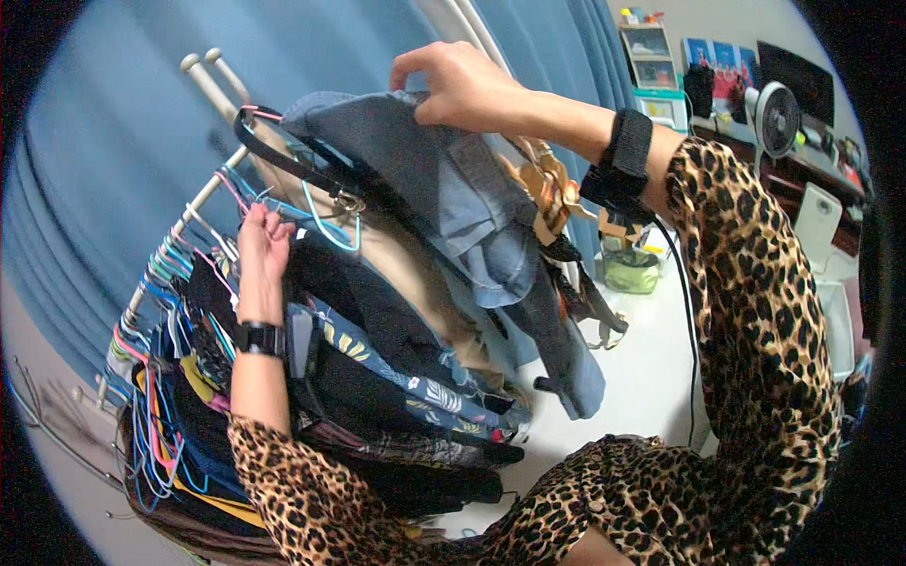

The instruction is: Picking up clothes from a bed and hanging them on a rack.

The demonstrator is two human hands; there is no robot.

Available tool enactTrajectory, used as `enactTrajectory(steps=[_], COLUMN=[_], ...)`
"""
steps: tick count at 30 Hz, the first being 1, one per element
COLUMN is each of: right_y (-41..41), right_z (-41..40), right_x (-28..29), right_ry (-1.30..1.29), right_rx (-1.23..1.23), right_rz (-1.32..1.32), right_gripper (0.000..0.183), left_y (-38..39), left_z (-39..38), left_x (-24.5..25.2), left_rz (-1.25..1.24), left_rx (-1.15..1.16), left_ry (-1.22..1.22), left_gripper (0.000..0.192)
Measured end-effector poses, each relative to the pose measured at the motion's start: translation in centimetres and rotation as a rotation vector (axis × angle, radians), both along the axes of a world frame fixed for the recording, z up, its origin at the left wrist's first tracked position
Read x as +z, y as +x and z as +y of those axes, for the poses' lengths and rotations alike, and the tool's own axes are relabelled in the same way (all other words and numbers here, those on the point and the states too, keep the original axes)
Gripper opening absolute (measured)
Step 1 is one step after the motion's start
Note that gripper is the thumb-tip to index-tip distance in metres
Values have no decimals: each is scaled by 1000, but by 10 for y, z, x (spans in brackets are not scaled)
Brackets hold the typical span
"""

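Blue denim jeans (417,163) hang from my right hand (460,88), whose thumb and fingers pinch the waistband. My left hand (264,230) has its fingers curled at a light-blue hanger (290,210) near the rack's rail (205,191); whether it grips the hanger is hard to tell. Between the hands, a black belt (290,164) with a metal buckle lies over beige trousers (403,269). Below my left hand, dark garments and a blue leaf-patterned garment (382,364) hang from the rack.
Many coloured hangers (159,283) crowd the rail at left. A blue curtain (127,106) stands behind the rack. Tan straps or bags (548,180) hang beyond the jeans. A green bag (630,271) sits on the white floor; a fan (776,120) stands at upper right. A black cable (686,304) trails from my right wrist.
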State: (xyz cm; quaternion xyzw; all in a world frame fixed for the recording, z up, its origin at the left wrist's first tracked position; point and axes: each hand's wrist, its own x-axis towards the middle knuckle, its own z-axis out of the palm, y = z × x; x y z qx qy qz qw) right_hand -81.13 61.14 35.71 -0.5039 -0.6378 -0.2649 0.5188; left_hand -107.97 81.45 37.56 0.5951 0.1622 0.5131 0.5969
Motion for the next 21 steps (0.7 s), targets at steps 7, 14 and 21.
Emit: enactTrajectory(steps=[7, 14, 21], right_y=[8, 11, -8], right_z=[2, 6, 0], right_x=[-9, -14, -28], right_ry=[-9, 52, -5], right_rx=[4, 27, 50], right_rz=[13, -14, -80], right_gripper=[33, 35, 36], left_y=[34, 32, 35], left_z=[-48, -57, -51], left_x=[-28, -39, 10], left_rz=[48, 42, 206], left_rx=[-25, 85, 56], left_ry=[103, 81, -159], left_gripper=[18, 34, 36])
